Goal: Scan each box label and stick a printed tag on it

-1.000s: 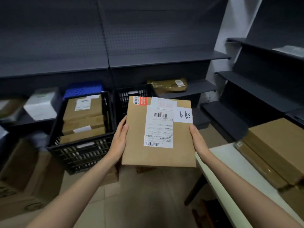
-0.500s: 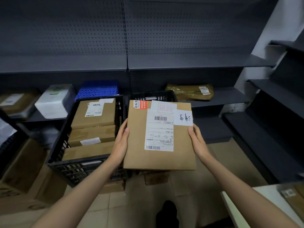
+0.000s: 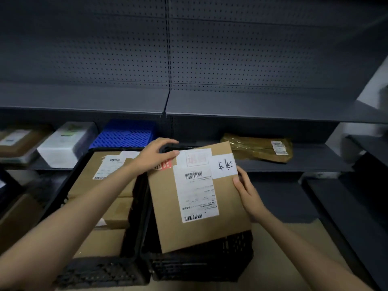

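Note:
I hold a flat brown cardboard box [image 3: 168,206] tilted over the right black crate [image 3: 201,267]. On its face are a long white shipping label with barcodes [image 3: 197,196], a red sticker, a stamped white label and a white tag with handwriting [image 3: 223,165]. My left hand [image 3: 155,154] grips the box's top left corner, fingers curled over the far edge. My right hand [image 3: 247,196] grips its right edge, thumb on the face. The left black crate [image 3: 69,181] holds several labelled brown boxes [image 3: 105,173].
Dark pegboard shelving [image 3: 168,101] fills the wall ahead. On the lower shelf lie a brown parcel [image 3: 256,147], a blue crate [image 3: 126,133], a white box [image 3: 65,141] and another brown box [image 3: 19,139]. Cardboard cartons [image 3: 16,217] stand at the left.
I have stepped closer to the crates and turned left. The box went down over the right crate and tilted. My left hand shifted from the box's left edge to its top left corner.

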`<state>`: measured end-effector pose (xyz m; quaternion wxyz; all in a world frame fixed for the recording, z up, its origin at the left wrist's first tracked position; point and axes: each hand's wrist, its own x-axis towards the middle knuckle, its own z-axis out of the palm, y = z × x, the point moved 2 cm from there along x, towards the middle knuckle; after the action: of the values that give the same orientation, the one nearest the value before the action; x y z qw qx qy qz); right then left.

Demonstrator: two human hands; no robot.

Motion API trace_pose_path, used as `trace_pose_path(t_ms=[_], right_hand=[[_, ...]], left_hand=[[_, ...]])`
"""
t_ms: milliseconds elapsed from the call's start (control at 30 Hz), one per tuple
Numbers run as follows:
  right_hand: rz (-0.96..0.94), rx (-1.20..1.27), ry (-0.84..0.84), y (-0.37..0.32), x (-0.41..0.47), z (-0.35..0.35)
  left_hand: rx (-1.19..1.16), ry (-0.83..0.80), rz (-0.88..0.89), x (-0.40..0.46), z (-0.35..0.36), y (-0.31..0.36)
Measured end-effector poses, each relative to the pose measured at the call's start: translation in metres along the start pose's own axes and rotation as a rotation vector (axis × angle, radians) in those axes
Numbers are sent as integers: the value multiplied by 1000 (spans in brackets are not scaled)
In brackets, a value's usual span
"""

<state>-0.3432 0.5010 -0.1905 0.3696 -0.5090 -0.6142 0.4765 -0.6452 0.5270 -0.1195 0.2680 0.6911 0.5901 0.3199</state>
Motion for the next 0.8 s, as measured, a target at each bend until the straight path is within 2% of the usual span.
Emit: trace_pose_path(t_ms=[133, 300, 533, 667, 800], right_hand=[[-16, 54, -23, 6, 24, 0], [-34, 45, -55, 23, 50, 5], [21, -56, -219, 31, 94, 0], [-40, -286, -228, 23, 137, -11], [7, -620, -477, 21, 177, -9]], left_hand=[[-23, -216, -111, 22, -6, -3], [-43, -325, -205, 40, -11, -24], [-48, -257, -179, 64, 3, -65], [35, -298, -168, 77, 31, -80], [69, -341, -97, 94, 60, -94]])
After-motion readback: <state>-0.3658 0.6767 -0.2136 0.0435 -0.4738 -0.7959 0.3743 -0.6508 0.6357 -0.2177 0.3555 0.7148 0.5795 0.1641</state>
